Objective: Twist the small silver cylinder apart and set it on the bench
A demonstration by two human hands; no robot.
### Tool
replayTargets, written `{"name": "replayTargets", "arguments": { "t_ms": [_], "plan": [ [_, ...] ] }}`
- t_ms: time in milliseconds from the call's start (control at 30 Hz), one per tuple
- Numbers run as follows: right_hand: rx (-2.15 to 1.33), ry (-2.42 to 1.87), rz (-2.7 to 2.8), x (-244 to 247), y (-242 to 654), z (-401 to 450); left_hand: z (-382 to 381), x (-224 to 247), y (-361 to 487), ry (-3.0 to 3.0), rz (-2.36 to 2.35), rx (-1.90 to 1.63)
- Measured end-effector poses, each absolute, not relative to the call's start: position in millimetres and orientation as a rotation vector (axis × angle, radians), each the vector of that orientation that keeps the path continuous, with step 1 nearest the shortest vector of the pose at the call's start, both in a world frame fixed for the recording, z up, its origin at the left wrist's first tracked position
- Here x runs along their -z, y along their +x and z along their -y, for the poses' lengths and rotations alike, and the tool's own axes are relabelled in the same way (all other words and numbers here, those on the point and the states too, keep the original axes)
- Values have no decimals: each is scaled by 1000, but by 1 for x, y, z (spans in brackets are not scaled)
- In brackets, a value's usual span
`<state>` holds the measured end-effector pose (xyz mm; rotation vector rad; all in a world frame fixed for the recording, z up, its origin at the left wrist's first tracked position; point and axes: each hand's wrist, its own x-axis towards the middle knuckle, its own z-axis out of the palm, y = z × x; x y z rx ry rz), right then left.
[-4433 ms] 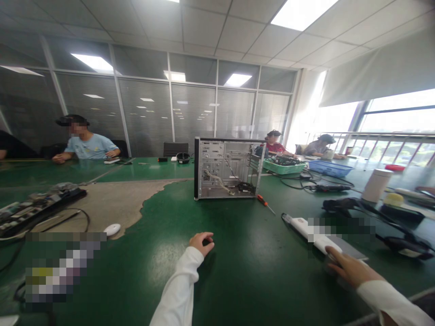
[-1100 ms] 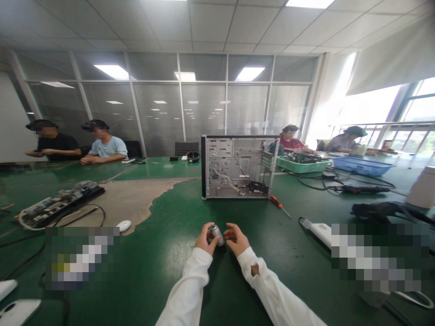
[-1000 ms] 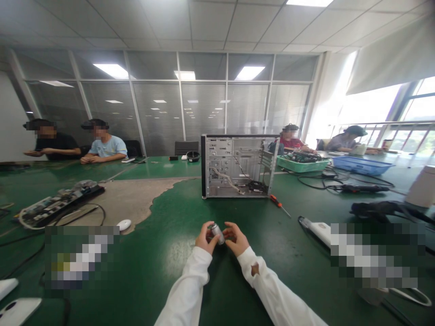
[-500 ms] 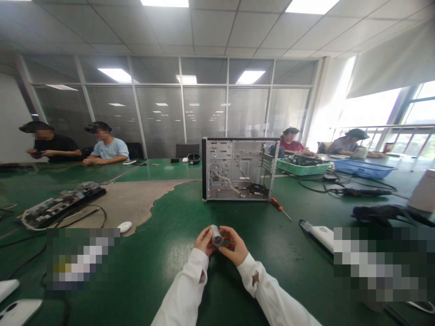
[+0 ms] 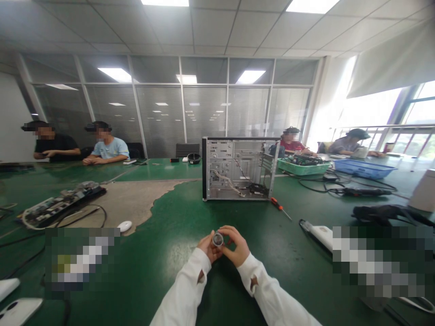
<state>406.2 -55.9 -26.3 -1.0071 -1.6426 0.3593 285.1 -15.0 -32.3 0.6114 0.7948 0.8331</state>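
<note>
My left grip [image 5: 208, 250] and right grip [image 5: 236, 243] curl closed around a small metal cylinder [image 5: 218, 239], which seems light but perhaps slick, so its curved side looks the safest hold.

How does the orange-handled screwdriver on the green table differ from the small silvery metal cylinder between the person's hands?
The cylinder is short and stubby, the screwdriver long and thin. The cylinder is all silvery, the screwdriver orange-handled with a metal shaft. The left hand and right hand hold the cylinder; the screwdriver lies on the table. Both show metal.
</note>
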Motion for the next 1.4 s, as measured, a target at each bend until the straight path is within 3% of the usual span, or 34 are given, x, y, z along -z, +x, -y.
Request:
{"name": "replayTargets", "arguments": {
  "t_ms": [600,967,1400],
  "plan": [
    [-393,-1046,1601,28,406,59,25,22,278,554,-582,-565],
    [-550,-1066,1457,30,408,57,22,16,268,397,-322,-644],
    [-591,-1091,1427,33,408,55,15,23,266,301,-437,-754]
  ]
}}
